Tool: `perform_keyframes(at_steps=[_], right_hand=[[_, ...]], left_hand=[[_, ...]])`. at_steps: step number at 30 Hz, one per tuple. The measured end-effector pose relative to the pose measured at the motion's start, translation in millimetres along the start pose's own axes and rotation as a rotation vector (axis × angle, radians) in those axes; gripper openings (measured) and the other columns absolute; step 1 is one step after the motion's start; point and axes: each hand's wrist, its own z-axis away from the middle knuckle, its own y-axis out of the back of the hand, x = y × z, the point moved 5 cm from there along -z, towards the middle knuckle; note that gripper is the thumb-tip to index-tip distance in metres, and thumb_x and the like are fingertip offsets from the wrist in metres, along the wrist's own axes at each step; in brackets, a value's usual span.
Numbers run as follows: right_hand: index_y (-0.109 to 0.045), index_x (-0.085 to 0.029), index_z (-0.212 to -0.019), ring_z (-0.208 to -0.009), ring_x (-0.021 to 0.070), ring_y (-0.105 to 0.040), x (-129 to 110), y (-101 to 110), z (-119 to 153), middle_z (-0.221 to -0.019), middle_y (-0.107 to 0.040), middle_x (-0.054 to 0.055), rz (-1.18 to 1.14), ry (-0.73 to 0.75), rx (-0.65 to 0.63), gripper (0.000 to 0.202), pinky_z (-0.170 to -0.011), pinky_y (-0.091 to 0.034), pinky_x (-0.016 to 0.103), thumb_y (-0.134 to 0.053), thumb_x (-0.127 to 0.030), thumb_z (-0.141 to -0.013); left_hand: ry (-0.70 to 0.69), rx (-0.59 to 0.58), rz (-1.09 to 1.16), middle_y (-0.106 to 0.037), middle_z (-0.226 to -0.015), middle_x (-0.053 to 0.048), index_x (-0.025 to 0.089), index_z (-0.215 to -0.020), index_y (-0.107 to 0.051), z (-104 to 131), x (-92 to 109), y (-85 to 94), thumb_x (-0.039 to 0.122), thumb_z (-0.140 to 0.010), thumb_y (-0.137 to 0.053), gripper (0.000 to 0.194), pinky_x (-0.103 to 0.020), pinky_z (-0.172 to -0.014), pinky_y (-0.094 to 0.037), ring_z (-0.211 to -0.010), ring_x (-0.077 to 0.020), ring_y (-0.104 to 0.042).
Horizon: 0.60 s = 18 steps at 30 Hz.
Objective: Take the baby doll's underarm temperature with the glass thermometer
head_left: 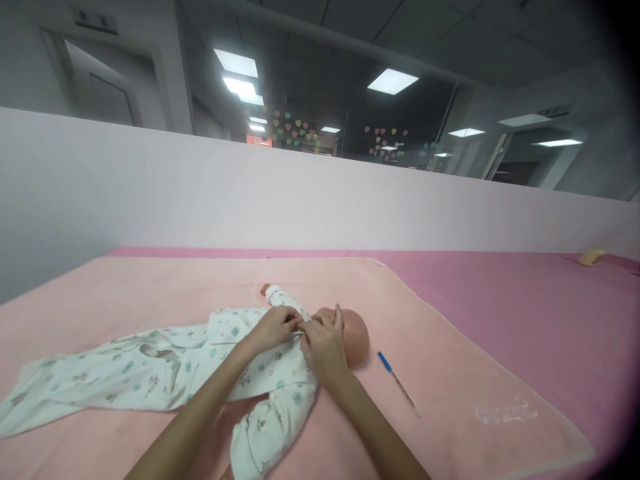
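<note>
Bare forearms (200, 413) end in a left hand (274, 328), fingers bunched, and a right hand (326, 348), fingers partly spread, any pinch hidden, at the neck of a doll (357, 339) in printed clothes (280, 360), lying on a peach blanket (450, 380) near a blue-ended stick (385, 361).

Of the person, two slim forearms and two hands show, all bare. The left hand (275, 328) has a smooth, gently rounded back and slender fingers, whose tips are too small and partly hidden to make out in detail. The left wrist (249, 347) is narrow, and from it the left forearm (200, 413) broadens evenly, long and straight-sided, until the lower border cuts it off. The right hand (325, 347) has a broader visible back and long, thin fingers. Its wrist (345, 385) is slim too, and the right forearm (377, 427) widens smoothly toward the same border, its skin uncovered throughout.
</note>
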Motion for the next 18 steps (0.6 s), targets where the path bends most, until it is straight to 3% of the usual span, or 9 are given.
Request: perform_keyframes(at_steps=[9, 18], right_hand=[[-0.061, -0.022, -0.082, -0.092, 0.0169, -0.051, 2.5, 1.8, 1.1, -0.068, -0.062, -0.001, -0.022, -0.012, 0.054, 0.019, -0.105, -0.006, 0.054, -0.045, -0.014, -0.085], [-0.061, -0.019, -0.084, -0.089, 0.0173, -0.052, -1.2, 0.1, 1.5, -0.067, -0.058, 0.0, 0.166, 0.102, 0.079, 0.018, -0.104, -0.006, 0.059, -0.044, -0.015, -0.087]], left_hand=[[-0.013, -0.024, -0.09, -0.062, -0.072, -0.003, 0.016, -0.073, -0.062, -0.3, -0.5, -2.9, 0.029, -0.076, -0.035, 0.03, -0.025, -0.059, -0.036, -0.066, -0.0158, -0.052], [-0.006, -0.012, -0.108, -0.063, -0.075, -0.004, 0.016, -0.073, -0.062, 2.2, 6.3, -0.1, 0.028, -0.077, -0.033, 0.032, -0.026, -0.062, -0.038, -0.068, -0.0167, -0.053]])
